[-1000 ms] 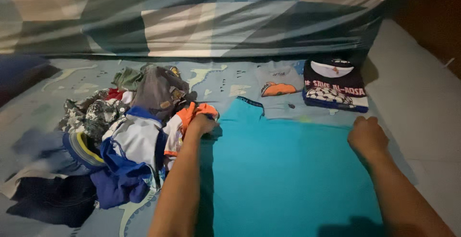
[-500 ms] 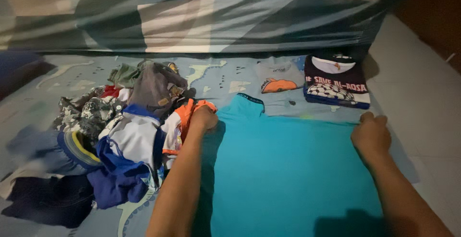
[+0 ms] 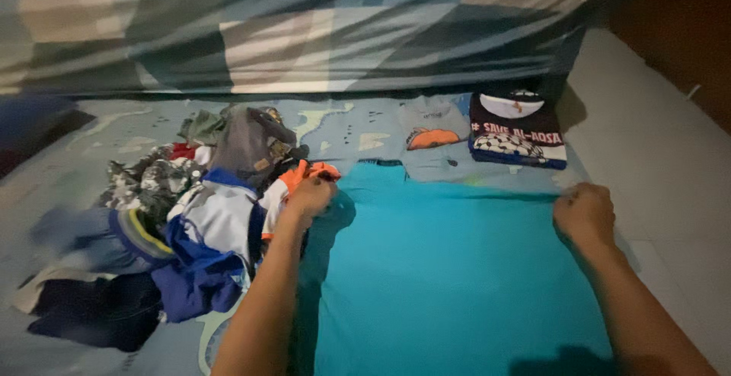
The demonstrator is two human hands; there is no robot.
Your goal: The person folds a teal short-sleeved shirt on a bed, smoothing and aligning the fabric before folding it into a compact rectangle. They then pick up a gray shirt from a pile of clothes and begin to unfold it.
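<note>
Our left hand (image 3: 308,197) and right hand (image 3: 584,212) each grip a far corner of the turquoise shirt (image 3: 449,269). A heap of unfolded clothes (image 3: 183,216) crowds the left; folded shirts (image 3: 487,132) lie beyond, near the bed (image 3: 304,25).

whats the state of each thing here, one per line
teal shirt: spread flat, far edge pinched at both corners
left hand: closed on the shirt's left corner
right hand: closed on the shirt's right corner
dark shirt: folded, print side up
grey shirt: folded, lying flat
clothes pile: unfolded, heaped
</note>
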